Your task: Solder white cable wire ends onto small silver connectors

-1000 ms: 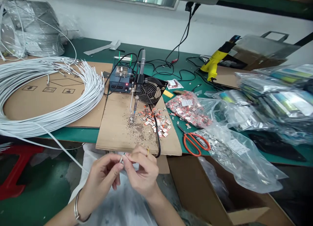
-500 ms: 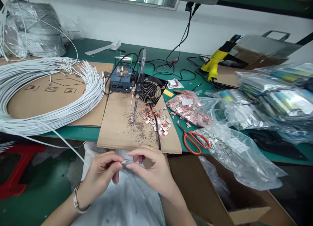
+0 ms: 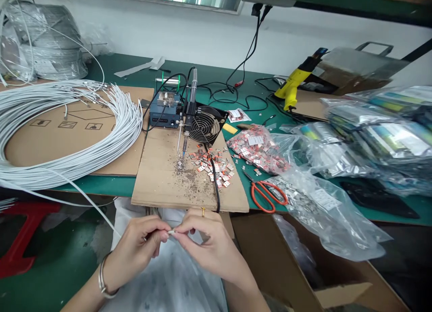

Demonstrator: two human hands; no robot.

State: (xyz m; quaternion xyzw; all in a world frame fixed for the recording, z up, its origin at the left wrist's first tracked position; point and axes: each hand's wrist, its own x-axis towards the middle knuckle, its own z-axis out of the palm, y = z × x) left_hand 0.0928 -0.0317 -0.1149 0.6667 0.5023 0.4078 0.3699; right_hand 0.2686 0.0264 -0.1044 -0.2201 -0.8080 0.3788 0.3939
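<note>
Both hands are up over the lap, just in front of the cardboard sheet [image 3: 151, 186] on the green surface [image 3: 118, 184]. Left hand [image 3: 140, 240]: closed, thumb and forefinger pinching a white cable end [image 3: 171, 232]. Right hand [image 3: 209, 240]: thumb and forefinger meet at the tip of that same end, pinching there; fingers hide the detail, can't tell what the tip looks like. A white cable run [image 3: 89, 197] slants down from the big cable coil [image 3: 124, 141] and goes behind the left hand; looks like the same cable.

Risks, as I judge them. Main one: the pinch is tiny, so a tug from the slack could slide the end out of the fingers. Pulling or twisting too hard with the right hand could bend or break anything thin at the tip. Snagging on the coil would do it too, since the loops lie bunched.

Next, the soldering iron [image 3: 193, 89] sits in its stand, tip down, well apart from the hands. Hot or not, can't tell; a careless reach over the cardboard could mean a burn. The black cord [image 3: 216, 186] runs through the small connector pieces [image 3: 224, 168] to the cardboard's front edge, so a sleeve or wrist catching it could scatter them. Scissors [image 3: 265, 199] lie near the edge; a knock could drop them into the open box [image 3: 266, 249].
</note>
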